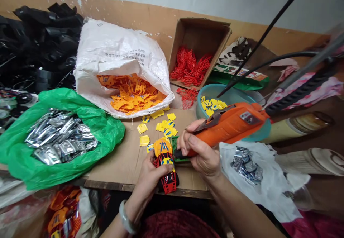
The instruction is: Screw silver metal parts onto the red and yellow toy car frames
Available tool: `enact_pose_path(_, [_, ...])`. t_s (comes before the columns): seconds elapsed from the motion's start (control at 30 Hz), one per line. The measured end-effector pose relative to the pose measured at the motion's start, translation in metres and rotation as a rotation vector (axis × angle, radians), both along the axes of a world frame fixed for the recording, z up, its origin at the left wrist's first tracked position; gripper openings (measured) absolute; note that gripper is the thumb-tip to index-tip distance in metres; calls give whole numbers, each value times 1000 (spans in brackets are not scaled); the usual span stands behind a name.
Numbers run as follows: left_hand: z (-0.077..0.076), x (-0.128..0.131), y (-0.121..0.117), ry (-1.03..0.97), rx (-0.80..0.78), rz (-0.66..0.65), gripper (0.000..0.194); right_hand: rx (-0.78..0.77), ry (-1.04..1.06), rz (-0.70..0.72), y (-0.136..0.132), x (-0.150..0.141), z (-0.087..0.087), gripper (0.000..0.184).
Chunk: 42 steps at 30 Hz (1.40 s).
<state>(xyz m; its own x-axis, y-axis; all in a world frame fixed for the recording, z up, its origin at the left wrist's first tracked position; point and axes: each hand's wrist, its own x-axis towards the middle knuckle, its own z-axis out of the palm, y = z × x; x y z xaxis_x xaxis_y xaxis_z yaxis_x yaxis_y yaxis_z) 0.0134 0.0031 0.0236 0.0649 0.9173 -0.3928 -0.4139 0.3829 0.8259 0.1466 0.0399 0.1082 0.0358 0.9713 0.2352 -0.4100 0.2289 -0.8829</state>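
My left hand [150,175] is closed around a small toy car [165,166] with a yellow top and a red and black frame, held over the front edge of a cardboard sheet [120,159]. My right hand [200,148] grips an orange electric screwdriver [231,125], its tip pointing left at the side of the car. A black cable runs from the tool's rear up to the right. Loose yellow plastic pieces [161,125] lie on the cardboard just beyond the car.
A white sack [118,51] of orange-yellow parts, a green bag [107,130] of silver parts, a cardboard box [200,33] of red parts, a teal bowl [206,94] of yellow pieces. A white bag [268,180] with silver parts lies right. Black parts [40,33] pile at the far left.
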Motion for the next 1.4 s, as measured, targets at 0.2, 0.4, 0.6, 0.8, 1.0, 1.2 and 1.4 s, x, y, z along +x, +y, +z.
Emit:
enact_pose_path(0.2, [1,1,1,-28,7,4,54,11,-18,12,-2,-1,-8,23])
enact_pose_path(0.4, [1,0,0,-31,12,-10,54,26,-38,36,-4,-2,-9,23])
enact_pose_path(0.6, [-2,0,2,-25,15,-7,48,67,-95,70,-5,-2,-13,20])
enact_pose_path(0.8, [-3,0,3,11,5,-19,46,110,-103,122,-3,-5,-21,22])
enact_pose_path(1.0, [-7,1,1,-14,-17,17,53,125,-29,54,2,6,-19,19])
enact_pose_path(1.2, [-9,1,1,-17,-34,9,58,106,-119,-217,20,33,-30,19])
enact_pose_path(1.4, [-8,1,1,-4,-32,14,58,60,-172,-275,31,43,-52,21])
